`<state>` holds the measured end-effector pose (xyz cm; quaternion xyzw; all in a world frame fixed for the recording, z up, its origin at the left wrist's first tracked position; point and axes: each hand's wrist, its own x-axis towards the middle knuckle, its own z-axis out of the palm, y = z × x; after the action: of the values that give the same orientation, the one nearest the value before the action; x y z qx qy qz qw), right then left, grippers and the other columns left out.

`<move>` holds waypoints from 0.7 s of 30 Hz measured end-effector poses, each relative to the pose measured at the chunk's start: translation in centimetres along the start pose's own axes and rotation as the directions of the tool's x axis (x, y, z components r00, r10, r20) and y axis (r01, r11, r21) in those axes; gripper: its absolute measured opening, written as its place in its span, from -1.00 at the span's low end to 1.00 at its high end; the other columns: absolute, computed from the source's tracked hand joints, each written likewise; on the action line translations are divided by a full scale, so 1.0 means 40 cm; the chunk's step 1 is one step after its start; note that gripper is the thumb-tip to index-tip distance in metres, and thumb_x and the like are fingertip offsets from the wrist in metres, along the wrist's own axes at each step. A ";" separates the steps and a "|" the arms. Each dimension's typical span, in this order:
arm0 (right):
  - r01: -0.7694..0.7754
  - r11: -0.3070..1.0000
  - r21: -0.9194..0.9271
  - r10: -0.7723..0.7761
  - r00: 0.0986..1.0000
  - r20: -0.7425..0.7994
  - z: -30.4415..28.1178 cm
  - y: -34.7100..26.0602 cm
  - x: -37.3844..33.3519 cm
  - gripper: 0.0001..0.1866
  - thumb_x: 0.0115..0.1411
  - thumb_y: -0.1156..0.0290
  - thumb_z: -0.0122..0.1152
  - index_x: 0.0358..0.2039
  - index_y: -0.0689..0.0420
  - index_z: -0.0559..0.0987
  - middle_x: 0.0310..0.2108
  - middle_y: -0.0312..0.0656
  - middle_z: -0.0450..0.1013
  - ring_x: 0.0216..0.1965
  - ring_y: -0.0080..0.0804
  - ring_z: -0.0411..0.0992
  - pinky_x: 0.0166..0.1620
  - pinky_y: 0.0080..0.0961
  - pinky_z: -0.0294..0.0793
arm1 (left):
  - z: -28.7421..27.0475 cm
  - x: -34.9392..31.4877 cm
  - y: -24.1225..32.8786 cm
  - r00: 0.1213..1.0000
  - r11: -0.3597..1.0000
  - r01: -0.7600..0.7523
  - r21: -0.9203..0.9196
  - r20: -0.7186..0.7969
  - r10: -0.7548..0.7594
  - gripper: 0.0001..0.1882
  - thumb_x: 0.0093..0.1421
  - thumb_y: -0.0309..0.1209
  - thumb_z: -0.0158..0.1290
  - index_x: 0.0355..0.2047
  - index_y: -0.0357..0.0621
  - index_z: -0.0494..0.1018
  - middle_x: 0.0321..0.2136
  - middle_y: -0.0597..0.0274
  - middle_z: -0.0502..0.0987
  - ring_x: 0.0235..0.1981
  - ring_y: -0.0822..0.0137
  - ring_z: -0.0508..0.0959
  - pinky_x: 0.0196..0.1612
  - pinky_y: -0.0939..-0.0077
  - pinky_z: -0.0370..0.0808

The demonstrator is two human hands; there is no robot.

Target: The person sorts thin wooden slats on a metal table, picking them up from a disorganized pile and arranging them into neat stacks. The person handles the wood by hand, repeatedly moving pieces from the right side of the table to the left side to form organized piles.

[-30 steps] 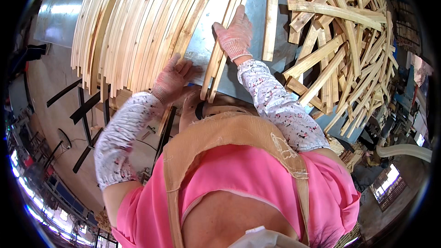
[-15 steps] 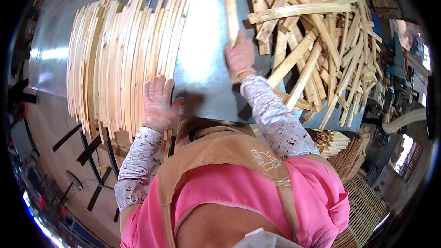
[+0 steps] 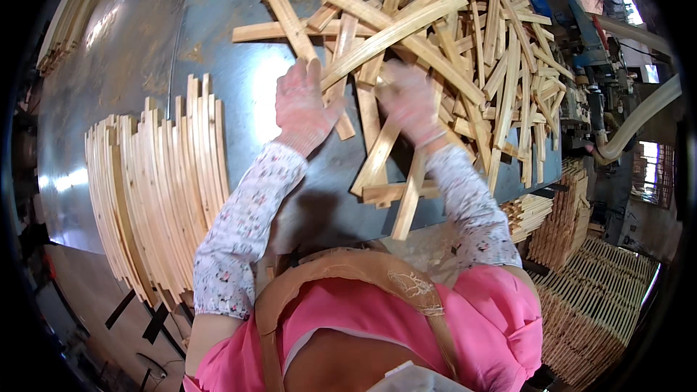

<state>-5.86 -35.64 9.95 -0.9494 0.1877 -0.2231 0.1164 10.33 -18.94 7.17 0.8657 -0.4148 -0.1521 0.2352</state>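
My left hand (image 3: pixel 301 109), in a thin pale glove, lies over the metal table with fingers stretched and thumb apart. Its fingertips meet the lower end of a wooden slat (image 3: pixel 284 11) at the left edge of a loose pile of slats (image 3: pixel 501 51). Over the near part of that pile is my right hand (image 3: pixel 411 105), gloved too and smeared by motion. Whether its fingers grip a slat cannot be made out. Below it, one slat (image 3: pixel 411 196) sticks out toward me across a short crosswise slat (image 3: pixel 377 193).
Left of my arms, a row of slats (image 3: pixel 156 189) lies side by side on the metal table (image 3: pixel 239 94). More slats (image 3: pixel 76 11) lie at the far left. Stacked slats (image 3: pixel 595 297) stand beyond the table's right side, near a pale hose (image 3: pixel 646 116).
My left hand has left the row of slats and reached the pile's left edge. My right hand has moved right, onto the pile. The whole view has shifted toward the pile.
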 end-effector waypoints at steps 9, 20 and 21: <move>-0.277 0.877 -0.393 0.416 0.847 0.331 -0.090 0.394 0.033 -0.27 0.26 -0.07 0.34 0.38 -0.08 0.46 0.20 0.04 0.54 0.23 0.06 0.50 0.25 -0.10 0.50 | 0.152 0.173 0.024 0.968 0.972 0.232 -0.036 0.103 -0.227 -0.01 0.09 -0.31 0.36 0.50 -0.10 0.15 0.17 -0.16 0.56 0.20 -0.15 0.56 0.28 0.09 0.53; 0.103 0.983 -0.153 -0.026 0.899 0.436 0.136 0.215 0.378 -0.31 0.34 -0.01 0.30 0.40 -0.02 0.42 0.23 0.04 0.53 0.28 0.03 0.46 0.27 -0.06 0.47 | 0.131 -0.194 -0.175 0.856 -0.247 0.245 -0.938 0.328 -0.399 -0.57 0.20 -0.43 0.14 0.05 -0.43 0.51 -0.26 0.02 0.64 -0.30 0.16 0.69 -0.17 0.19 0.71; 0.129 0.969 -0.210 -0.009 0.869 0.494 0.175 0.191 0.379 -0.31 0.34 -0.03 0.31 0.40 -0.02 0.42 0.23 0.03 0.53 0.28 0.01 0.47 0.26 -0.05 0.47 | 0.121 -0.193 -0.170 0.847 -0.234 0.262 -0.936 0.340 -0.409 -0.55 0.22 -0.38 0.12 0.06 -0.42 0.52 -0.25 0.01 0.64 -0.31 0.13 0.68 -0.16 0.20 0.72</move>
<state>7.68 -47.76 7.29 -0.9880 0.1430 0.0445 0.0381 7.80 -10.48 -0.03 0.4810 0.1035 -0.4205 0.7623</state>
